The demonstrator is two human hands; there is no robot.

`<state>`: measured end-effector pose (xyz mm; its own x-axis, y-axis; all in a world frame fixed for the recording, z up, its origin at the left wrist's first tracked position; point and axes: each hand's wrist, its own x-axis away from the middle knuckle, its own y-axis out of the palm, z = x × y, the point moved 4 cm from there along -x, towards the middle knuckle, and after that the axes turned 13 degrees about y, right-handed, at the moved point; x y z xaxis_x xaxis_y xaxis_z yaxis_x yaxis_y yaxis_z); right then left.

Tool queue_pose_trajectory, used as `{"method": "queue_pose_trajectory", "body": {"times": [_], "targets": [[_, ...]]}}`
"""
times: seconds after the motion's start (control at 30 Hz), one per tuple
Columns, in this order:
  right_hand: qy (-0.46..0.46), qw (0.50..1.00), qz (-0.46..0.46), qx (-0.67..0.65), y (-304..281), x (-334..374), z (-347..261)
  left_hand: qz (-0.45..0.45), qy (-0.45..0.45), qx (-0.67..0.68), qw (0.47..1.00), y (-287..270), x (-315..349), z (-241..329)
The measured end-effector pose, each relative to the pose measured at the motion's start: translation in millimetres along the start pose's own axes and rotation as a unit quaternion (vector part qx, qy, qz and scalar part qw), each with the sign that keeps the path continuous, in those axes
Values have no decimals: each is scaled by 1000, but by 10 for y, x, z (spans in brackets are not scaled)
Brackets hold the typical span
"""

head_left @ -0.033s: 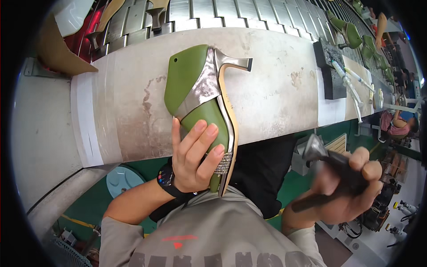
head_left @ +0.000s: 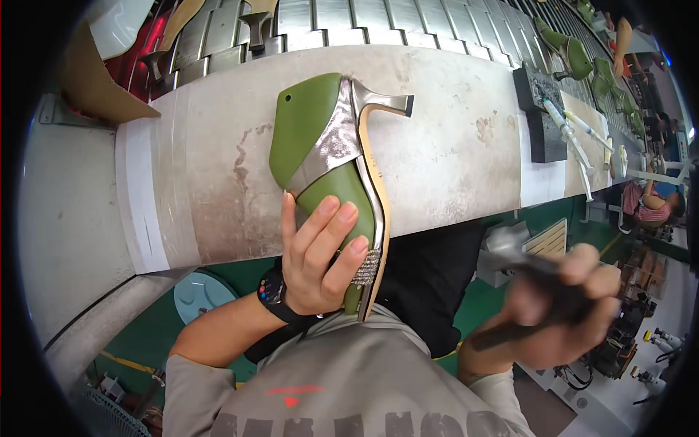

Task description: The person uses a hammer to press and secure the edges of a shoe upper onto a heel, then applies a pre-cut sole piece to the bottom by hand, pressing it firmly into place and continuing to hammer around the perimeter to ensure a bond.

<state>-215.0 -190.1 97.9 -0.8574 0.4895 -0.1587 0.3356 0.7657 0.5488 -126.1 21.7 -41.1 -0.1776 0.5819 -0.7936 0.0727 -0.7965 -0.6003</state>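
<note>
A silver high-heeled sandal point(head_left: 336, 138) sits on a green shoe last point(head_left: 306, 120), lying on its side across the pale worktop with its toe over the near edge, against my shirt. My left hand point(head_left: 320, 255) is closed round the front of the last, beside the sandal's glittering toe strap point(head_left: 366, 268). The tan sole faces right, and the heel point(head_left: 389, 104) points right at the far end. Off to the right, away from the shoe, my right hand point(head_left: 561, 313) grips a hammer point(head_left: 510, 244) with a metal head and dark handle. Motion blurs the hammer and this hand.
Beyond the worktop point(head_left: 451, 146) runs a slatted metal conveyor point(head_left: 408, 22) carrying more shoe parts. A black block point(head_left: 542, 116) and syringe-like tubes point(head_left: 571, 138) lie at the right end. Brown cardboard point(head_left: 95, 80) stands at the left. A blue round stool point(head_left: 204, 295) is below.
My right hand and the hammer have shifted slightly to the left. My left hand and the sandal have stayed put.
</note>
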Motion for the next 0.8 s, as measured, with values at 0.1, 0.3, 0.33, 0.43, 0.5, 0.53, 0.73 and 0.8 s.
{"method": "queue_pose_trajectory", "body": {"times": [0.1, 0.3, 0.33, 0.43, 0.5, 0.53, 0.73, 0.8], "targets": [[195, 950, -51, 240, 157, -16, 512, 15, -10, -8, 1000, -30, 41, -25], [213, 940, 9, 267, 158, -392, 594, -1, -17, 5, 1000, -13, -32, -13], [184, 942, 3, 282, 195, -351, 487, -3, -31, 0, 1000, -36, -8, -11], [28, 983, 19, 182, 284, -87, 68, 30, -46, 9, 998, -15, -73, 38], [37, 998, -8, 57, 249, 53, 43, 60, -58, 15, 996, -4, -97, 31], [81, 943, -233, 225, 45, -137, 264, 62, -66, 16, 996, -24, -85, 35], [142, 878, -62, 454, 111, -441, 515, 10, -32, 15, 999, 23, -57, -4], [-83, 706, -107, 695, 23, -788, 569, 17, -33, 13, 999, 76, -57, -12]]}}
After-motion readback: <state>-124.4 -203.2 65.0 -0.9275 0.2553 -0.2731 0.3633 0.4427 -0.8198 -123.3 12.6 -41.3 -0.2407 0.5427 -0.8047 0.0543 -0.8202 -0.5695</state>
